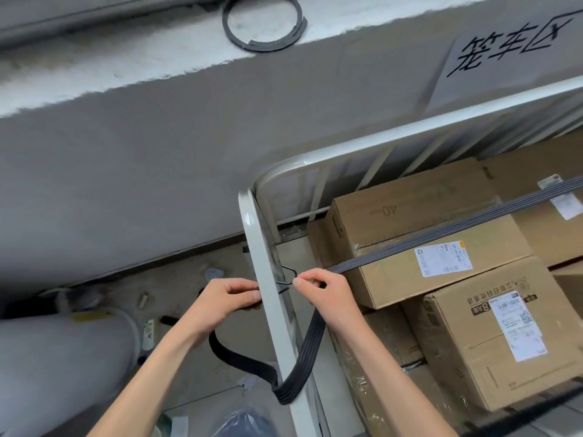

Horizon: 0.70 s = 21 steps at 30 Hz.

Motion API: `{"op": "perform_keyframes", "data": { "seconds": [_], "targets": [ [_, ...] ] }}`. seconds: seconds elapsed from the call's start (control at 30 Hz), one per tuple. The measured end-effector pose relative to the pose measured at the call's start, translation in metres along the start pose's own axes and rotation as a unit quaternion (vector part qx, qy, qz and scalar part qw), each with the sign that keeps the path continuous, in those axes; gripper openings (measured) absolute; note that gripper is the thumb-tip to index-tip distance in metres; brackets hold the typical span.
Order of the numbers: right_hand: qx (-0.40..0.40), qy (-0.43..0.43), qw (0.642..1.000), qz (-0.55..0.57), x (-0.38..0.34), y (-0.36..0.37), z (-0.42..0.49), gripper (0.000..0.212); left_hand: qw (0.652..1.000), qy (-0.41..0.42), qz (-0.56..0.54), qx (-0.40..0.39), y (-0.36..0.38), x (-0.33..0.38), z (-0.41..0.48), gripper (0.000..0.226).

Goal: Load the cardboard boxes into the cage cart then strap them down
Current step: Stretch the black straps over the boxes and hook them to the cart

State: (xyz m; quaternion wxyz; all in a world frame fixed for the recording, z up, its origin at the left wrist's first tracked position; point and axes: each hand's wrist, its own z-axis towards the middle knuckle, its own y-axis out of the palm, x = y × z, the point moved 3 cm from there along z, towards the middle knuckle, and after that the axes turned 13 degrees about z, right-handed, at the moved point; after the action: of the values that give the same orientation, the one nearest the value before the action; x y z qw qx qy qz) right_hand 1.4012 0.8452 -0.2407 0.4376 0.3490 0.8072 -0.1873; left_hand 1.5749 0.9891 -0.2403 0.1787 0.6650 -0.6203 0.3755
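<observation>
our left hand point(228, 298) grips the black ribbed elastic strap point(307, 351) outside the white metal cage cart post point(252, 234); our right hand point(328, 293) pinches the thin wire hook point(288, 275) just inside. beyond, the strap stretches across the stacked brown cardboard boxes point(410, 197) in the cart.

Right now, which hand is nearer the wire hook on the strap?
Right. The right hand pinches the wire hook just inside the cart post; the left hand grips the strap on the post's outer side, slightly further off.
</observation>
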Motion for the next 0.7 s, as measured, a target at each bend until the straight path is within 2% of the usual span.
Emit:
{"op": "perform_keyframes", "data": {
  "seconds": [0.1, 0.13, 0.23, 0.27, 0.33, 0.43, 0.53, 0.6, 0.67, 0.7],
  "targets": [
    [0.014, -0.004, 1.0, 0.013, -0.006, -0.001, -0.001, 0.007, 1.0, 0.02, 0.023, -0.006, -0.005, 0.01, -0.008, 0.024],
    [0.021, -0.004, 1.0, 0.023, -0.008, -0.002, -0.002, 0.008, 0.999, 0.019, 0.034, 0.027, -0.01, 0.013, -0.011, 0.026],
    [0.046, -0.006, 0.998, 0.041, -0.014, -0.008, -0.007, 0.009, 0.972, 0.034, 0.07, 0.223, -0.027, 0.031, -0.028, 0.024],
    [0.054, -0.008, 0.997, 0.049, -0.016, -0.011, -0.009, 0.01, 0.957, 0.065, 0.089, 0.27, -0.027, 0.044, -0.035, 0.023],
    [0.069, -0.009, 0.996, 0.058, -0.019, -0.017, -0.012, 0.01, 0.923, 0.15, 0.185, 0.301, -0.018, 0.076, -0.042, 0.023],
    [0.092, -0.018, 0.993, 0.07, -0.025, -0.03, -0.019, 0.008, 0.833, 0.226, 0.448, 0.235, 0.009, 0.116, -0.029, 0.04],
    [0.117, -0.031, 0.988, 0.099, -0.034, -0.049, -0.03, 0.008, 0.757, 0.171, 0.623, 0.096, 0.036, 0.131, 0.003, 0.062],
    [0.127, -0.045, 0.985, 0.109, -0.039, -0.063, -0.039, 0.007, 0.742, 0.142, 0.654, 0.018, 0.054, 0.136, 0.022, 0.053],
    [0.137, -0.055, 0.982, 0.116, -0.041, -0.078, -0.051, 0.007, 0.737, 0.143, 0.66, -0.019, 0.072, 0.147, 0.031, 0.028],
    [0.139, -0.056, 0.982, 0.118, -0.041, -0.081, -0.054, 0.007, 0.751, 0.147, 0.643, -0.024, 0.075, 0.151, 0.033, 0.025]
  ]
}}
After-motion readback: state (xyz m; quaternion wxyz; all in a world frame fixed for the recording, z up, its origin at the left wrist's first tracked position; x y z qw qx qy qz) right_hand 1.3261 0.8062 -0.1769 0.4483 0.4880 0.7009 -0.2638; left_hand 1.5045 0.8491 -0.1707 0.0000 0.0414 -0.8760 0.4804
